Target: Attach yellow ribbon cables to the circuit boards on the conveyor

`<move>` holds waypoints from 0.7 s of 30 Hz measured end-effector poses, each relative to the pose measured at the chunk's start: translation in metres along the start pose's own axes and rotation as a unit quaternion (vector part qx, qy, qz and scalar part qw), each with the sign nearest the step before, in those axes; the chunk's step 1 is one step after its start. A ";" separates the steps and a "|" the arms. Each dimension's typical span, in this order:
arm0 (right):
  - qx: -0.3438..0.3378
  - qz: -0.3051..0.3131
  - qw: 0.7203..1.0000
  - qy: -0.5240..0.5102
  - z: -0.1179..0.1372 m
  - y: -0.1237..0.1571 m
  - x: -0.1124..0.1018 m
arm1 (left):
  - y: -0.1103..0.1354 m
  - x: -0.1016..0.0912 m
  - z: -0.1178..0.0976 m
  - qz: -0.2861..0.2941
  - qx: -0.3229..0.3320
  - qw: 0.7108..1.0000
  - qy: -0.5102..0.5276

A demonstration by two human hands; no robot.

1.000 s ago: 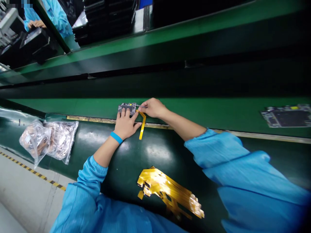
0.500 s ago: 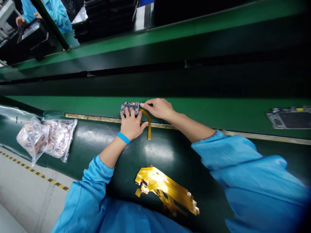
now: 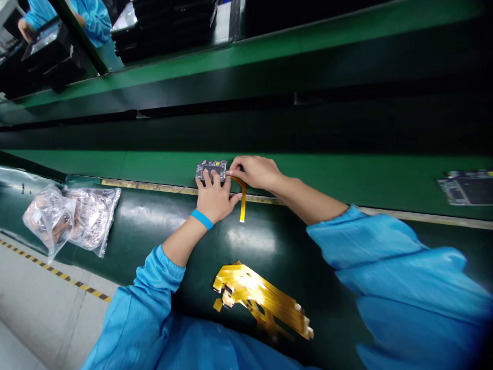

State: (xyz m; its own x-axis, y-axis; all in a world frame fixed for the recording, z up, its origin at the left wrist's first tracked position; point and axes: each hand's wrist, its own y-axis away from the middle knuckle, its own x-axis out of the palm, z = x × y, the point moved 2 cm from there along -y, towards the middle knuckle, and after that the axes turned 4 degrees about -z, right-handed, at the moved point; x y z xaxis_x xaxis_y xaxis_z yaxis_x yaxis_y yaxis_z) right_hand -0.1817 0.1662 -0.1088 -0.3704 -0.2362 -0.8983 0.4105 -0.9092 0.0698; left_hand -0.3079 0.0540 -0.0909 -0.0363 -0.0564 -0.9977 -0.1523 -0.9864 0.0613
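Note:
A small circuit board (image 3: 200, 168) with a yellow patch lies on the green belt surface, close to its near edge. My left hand (image 3: 214, 199), with a blue band at the wrist, rests its spread fingertips on the board; its thumb points right, apart from it. At the board's right edge, my right hand (image 3: 252, 171) has thumb and forefinger pinched at the upper end of an orange flex cable (image 3: 243, 200). The cable bends down past the belt's edge, and its lower end hangs over the near ledge. Whether it is joined to the board is hidden by my fingers.
A pile of golden flex cables (image 3: 262, 295) lies on the dark green ledge before me. Clear plastic bags (image 3: 90, 216) sit at left. Another circuit board (image 3: 468, 187) is on the belt at far right. Behind stand stacked black trays (image 3: 165, 31) and a co-worker's blue sleeve (image 3: 96, 23).
The board and both my hands have shifted slightly right, the cable with them. My right fingertips have come down at the cable's upper end. The far-right board has also moved right.

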 end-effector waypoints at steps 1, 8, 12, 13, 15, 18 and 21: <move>-0.003 -0.002 1.000 -0.001 -0.002 0.000 0.000 | -0.001 0.001 -0.001 -0.003 0.001 1.000 0.004; 0.026 -0.066 0.993 -0.094 -0.009 0.014 -0.001 | 0.005 0.007 0.012 -0.079 0.010 0.987 0.140; 0.020 -0.106 0.967 -0.232 0.011 0.038 0.004 | 0.018 0.010 0.029 -0.164 0.001 0.920 0.356; 0.006 -0.103 0.956 -0.275 0.020 0.045 0.007 | 0.021 0.012 0.032 -0.179 -0.006 0.889 0.420; -0.036 -0.062 0.928 -0.365 0.042 0.060 0.016 | 0.027 0.016 0.036 -0.186 -0.022 0.824 0.535; -0.071 -0.034 0.900 -0.429 0.070 0.081 0.033 | 0.033 0.024 0.036 -0.139 -0.026 0.751 0.645; -0.067 -0.059 0.896 -0.436 0.082 0.094 0.049 | 0.035 0.029 0.034 -0.066 -0.024 0.717 0.693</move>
State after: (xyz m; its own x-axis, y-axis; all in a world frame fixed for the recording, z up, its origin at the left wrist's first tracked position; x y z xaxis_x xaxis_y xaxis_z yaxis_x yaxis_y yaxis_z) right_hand -0.2295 0.0415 -0.1108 -0.9038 -0.3717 -0.2122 0.3997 -0.9103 -0.1078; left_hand -0.3479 0.0232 -0.1167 0.9975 -0.0283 -0.0647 -0.0286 -0.9996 -0.0038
